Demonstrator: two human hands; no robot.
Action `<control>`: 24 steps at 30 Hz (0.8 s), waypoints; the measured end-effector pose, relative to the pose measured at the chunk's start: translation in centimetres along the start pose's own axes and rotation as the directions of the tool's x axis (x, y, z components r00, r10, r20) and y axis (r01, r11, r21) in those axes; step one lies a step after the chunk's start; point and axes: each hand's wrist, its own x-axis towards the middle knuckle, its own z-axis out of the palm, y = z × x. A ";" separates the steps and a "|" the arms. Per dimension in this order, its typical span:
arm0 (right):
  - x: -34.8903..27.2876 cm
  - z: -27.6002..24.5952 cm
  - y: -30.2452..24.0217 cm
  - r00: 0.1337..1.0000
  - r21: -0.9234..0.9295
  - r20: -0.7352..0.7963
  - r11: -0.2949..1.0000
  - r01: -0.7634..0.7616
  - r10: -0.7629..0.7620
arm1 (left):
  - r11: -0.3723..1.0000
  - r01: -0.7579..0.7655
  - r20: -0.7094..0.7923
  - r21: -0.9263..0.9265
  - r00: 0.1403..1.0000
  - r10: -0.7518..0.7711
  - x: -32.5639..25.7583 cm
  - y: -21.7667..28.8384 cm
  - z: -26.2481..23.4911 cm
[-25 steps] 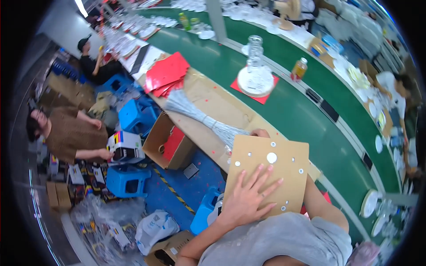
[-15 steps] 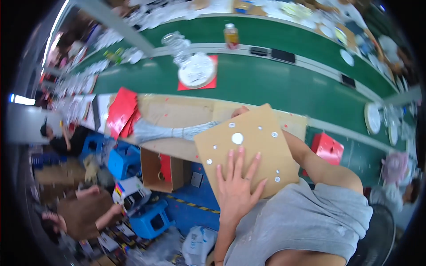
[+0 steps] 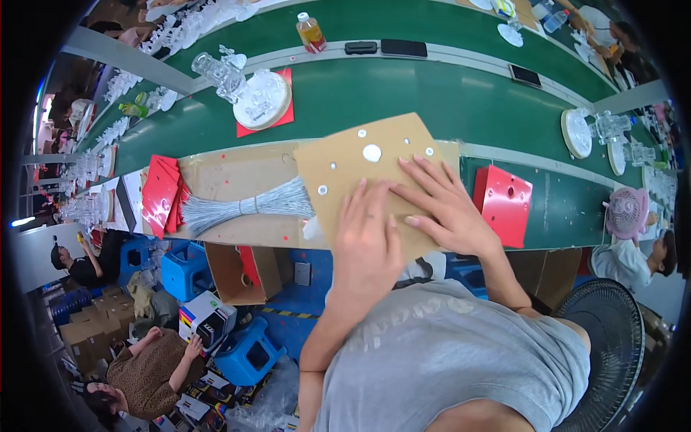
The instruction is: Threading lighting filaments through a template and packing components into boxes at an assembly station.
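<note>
A tan cardboard sheet (image 3: 389, 137) with several round holes lies tilted across the near edge of the bench in front of me. My left hand (image 3: 368, 230) rests flat on its near part, fingers stretched forward. To the right, my right hand (image 3: 448, 209) also lies on the sheet, its fingers spread and pointing left and away. Neither hand grips anything. Left of the sheet is a bundle of thin silvery wires (image 3: 248, 205), tied at its middle and partly covered by the sheet. Red sheets (image 3: 161, 194) are piled beyond its left end.
A red perforated stack (image 3: 504, 205) stands right of the sheet. On the green bench are a round white piece with clear parts (image 3: 263, 101), a bottle (image 3: 311, 34) and a phone (image 3: 403, 48). A blue stool (image 3: 252, 353), an open carton (image 3: 241, 277) and a black fan (image 3: 604, 338) stand nearby.
My right hand has come from behind the sheet's far edge onto its top. The sheet now lies lower against the bench, and my view has shifted.
</note>
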 end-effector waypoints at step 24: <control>-12.7 9.0 19.8 0.845 0.961 -0.050 0.255 -0.103 0.532 | 0.974 0.030 0.119 0.225 0.991 -0.058 2.2 -14.7 15.5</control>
